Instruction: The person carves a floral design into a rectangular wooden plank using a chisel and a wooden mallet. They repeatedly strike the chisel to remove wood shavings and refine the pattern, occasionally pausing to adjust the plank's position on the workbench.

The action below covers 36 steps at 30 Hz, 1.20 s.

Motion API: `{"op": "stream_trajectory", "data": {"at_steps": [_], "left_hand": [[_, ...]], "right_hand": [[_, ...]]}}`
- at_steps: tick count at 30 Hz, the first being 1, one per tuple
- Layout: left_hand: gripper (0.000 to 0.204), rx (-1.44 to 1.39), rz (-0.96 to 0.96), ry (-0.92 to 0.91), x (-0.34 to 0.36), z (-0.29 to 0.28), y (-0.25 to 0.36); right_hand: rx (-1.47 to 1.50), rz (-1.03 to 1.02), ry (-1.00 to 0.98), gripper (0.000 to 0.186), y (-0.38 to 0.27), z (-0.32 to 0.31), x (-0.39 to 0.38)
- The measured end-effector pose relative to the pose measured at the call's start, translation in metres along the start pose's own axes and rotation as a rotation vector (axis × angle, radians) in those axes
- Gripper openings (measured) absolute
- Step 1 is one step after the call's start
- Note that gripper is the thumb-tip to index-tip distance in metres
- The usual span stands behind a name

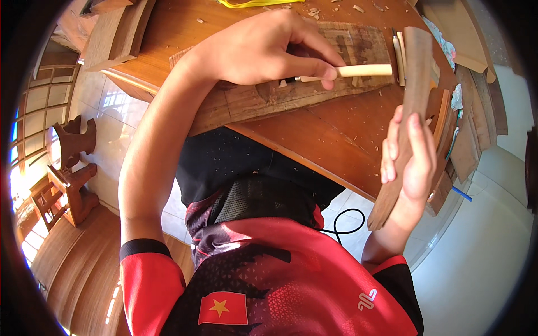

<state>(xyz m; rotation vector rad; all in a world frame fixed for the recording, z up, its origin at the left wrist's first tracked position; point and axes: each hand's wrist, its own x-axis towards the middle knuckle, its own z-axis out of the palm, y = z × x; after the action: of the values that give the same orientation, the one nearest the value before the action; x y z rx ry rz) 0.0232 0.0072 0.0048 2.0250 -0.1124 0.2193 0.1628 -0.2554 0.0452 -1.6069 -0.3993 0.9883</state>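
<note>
My left hand (pixel 291 56) pinches a chisel by its pale round wooden handle (pixel 367 70), which sticks out to the right past my fingers. The chisel's short dark metal end points left, partly hidden by my hand, low over a long brown wooden board (pixel 224 112) on the table. On the right, my right hand (pixel 412 154) is closed around a long dark wooden bar (pixel 417 67), held upright and slanting, its upper end level with the far part of the board. The bar does not touch the chisel.
The brown table (pixel 325 140) has wood chips scattered on it. More pale-handled tools (pixel 399 53) lie behind the bar. Wooden boards (pixel 476 123) stand along the right. A wooden block (pixel 120 39) sits at the far left, and a yellow strip (pixel 252 3) at the far edge.
</note>
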Motion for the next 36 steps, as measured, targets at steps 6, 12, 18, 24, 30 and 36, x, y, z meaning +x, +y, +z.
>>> {"op": "stream_trajectory", "data": {"at_steps": [6,12,18,24,30,36], "left_hand": [[0.024,-0.204,-0.195,0.003,-0.002,0.001,0.003],[0.026,-0.324,-0.108,0.025,-0.003,0.005,0.000],[0.026,-0.311,-0.089,0.052,-0.001,0.008,-0.003],[0.026,-0.449,-0.256,0.051,-0.002,0.009,0.007],[0.025,-0.357,-0.202,0.061,0.000,0.010,0.006],[0.023,-0.252,-0.027,0.076,0.002,0.014,-0.007]], "right_hand": [[-0.023,-0.005,-0.028,0.037,0.000,0.000,0.000],[-0.065,-0.008,-0.019,0.036,-0.004,-0.006,-0.003],[-0.087,-0.020,-0.032,0.036,-0.008,0.000,-0.008],[-0.072,-0.060,-0.015,0.038,-0.017,0.007,-0.013],[-0.098,-0.049,-0.034,0.037,-0.017,0.010,-0.012],[0.074,-0.118,0.009,0.040,-0.021,0.000,-0.008]]}}
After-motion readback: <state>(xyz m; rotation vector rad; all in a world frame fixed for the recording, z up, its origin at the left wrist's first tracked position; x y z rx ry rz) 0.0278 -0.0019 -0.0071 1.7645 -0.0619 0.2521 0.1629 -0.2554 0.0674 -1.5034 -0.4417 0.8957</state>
